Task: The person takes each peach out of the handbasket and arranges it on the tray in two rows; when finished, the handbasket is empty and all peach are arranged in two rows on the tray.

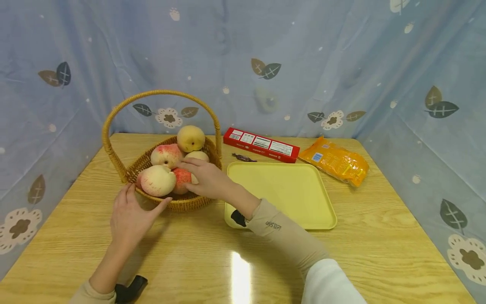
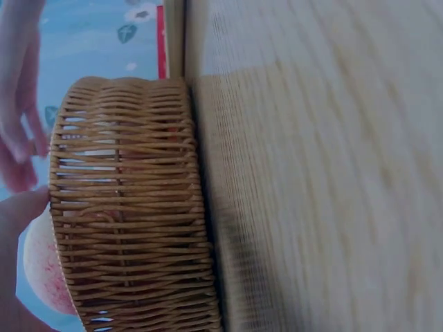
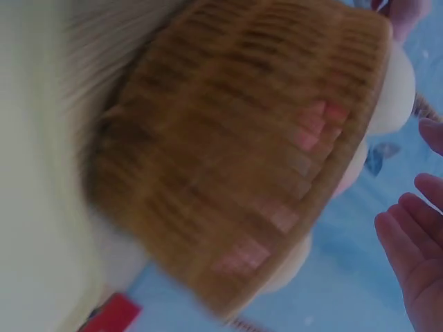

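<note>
Peaches [image 1: 156, 181] were in basket [image 1: 190, 205], nr bench's [image 1: 182, 257] back L corner; L hand [image 1: 130, 214], thumb apart, at rim; R hand [image 1: 209, 179] spread above, nothing gripped; what was left, couldn't tell.

The wicker basket [image 3: 242, 138] is blurred in the right wrist view.

Blue floral curtain [image 1: 228, 42], wooden table [image 1: 379, 245], bright glare [image 1: 241, 278]

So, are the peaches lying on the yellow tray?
No, the head view shows the peaches piled in the wicker basket, which stands to the left of the yellow tray.
</note>
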A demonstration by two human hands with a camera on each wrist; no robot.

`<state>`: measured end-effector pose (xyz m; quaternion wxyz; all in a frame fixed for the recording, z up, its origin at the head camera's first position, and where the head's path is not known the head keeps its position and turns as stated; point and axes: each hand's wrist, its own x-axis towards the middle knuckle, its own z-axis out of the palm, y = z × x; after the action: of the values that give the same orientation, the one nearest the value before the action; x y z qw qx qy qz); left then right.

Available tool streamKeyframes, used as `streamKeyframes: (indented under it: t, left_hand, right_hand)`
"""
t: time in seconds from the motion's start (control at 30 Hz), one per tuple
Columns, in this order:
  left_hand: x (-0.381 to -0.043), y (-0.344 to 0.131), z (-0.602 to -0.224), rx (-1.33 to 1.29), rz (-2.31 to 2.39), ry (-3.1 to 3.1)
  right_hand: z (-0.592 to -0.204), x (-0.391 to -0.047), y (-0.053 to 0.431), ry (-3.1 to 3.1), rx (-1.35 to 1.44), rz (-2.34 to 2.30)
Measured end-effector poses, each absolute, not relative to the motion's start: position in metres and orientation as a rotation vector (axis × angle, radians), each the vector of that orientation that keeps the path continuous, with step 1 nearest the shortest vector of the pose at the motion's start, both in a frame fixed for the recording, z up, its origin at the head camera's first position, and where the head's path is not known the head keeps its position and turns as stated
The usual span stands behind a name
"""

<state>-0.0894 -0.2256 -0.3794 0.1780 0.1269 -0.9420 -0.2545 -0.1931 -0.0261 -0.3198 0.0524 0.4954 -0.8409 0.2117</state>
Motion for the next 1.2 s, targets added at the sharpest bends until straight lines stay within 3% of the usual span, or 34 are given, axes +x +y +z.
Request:
streamKeyframes:
  t: [0.3,0.57,1.2]
  left_hand:
    - [-0.089,-0.224,-0.378,0.311,-0.736,-2.679]
    - [-0.089,-0.224,-0.376,0.327,-0.773,-2.707]
    - [-0.088,-0.225,-0.371,0.337,-0.751,-2.764]
  right_hand:
    - [-0.31,-0.183,-0.076,-2.429,1.736,0.06]
    - [-0.308,-0.176,-0.097,-2.459,1.684,-0.403]
    - [-0.304,-0.207,-0.051,-2.591,1.407,0.185]
